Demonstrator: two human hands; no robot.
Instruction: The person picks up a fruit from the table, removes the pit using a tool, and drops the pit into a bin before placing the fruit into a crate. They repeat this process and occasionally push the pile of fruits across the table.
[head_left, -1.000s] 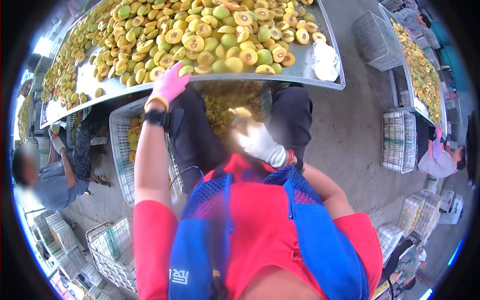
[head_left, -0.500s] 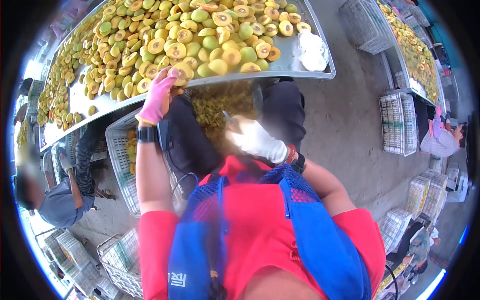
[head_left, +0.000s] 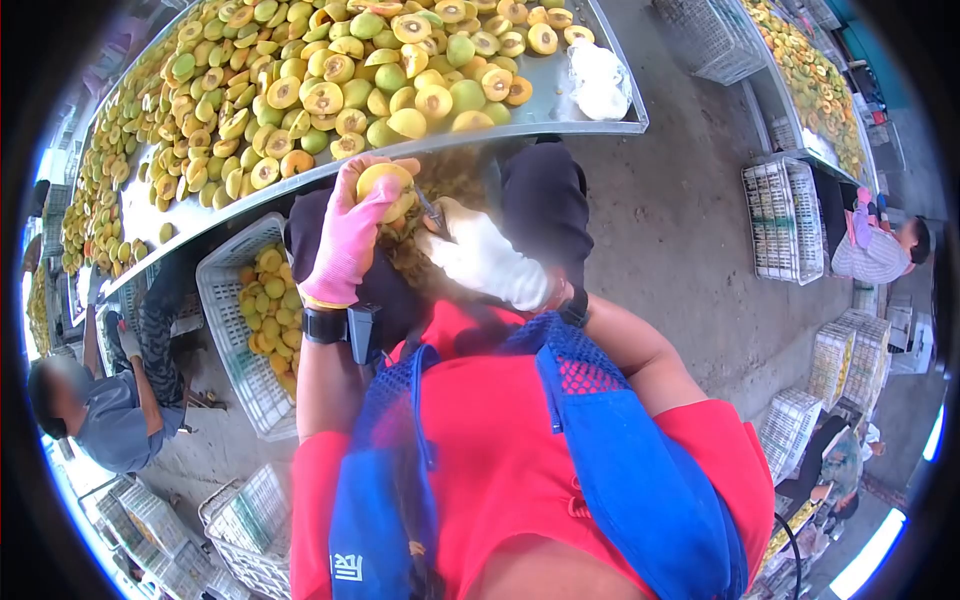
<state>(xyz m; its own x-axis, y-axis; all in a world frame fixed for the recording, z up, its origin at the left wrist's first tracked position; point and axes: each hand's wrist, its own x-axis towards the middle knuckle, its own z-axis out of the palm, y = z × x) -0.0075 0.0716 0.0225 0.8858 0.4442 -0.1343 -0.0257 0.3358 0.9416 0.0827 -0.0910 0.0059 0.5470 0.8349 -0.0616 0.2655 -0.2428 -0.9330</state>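
Observation:
My left hand, in a pink glove, is closed around a yellow stone-fruit half just in front of the table edge. To its right, my right hand in a white glove grips a small dark metal tool, perhaps a knife. The tool's tip points up towards the fruit half; whether it touches cannot be told. Below both hands, between my knees, lies a blurred heap of yellow-brown scraps, partly hidden by the gloves. Many halved fruits cover the metal table ahead.
A crumpled white plastic bag lies at the table's right corner. Beside my left leg stands a white crate holding fruit halves. Another person sits at the left. More crates and another fruit-laden table are on the right.
My left hand has come back from the table edge with a fruit half now clearly in its grip. My right hand has moved slightly up and left, bringing the tool close to it.

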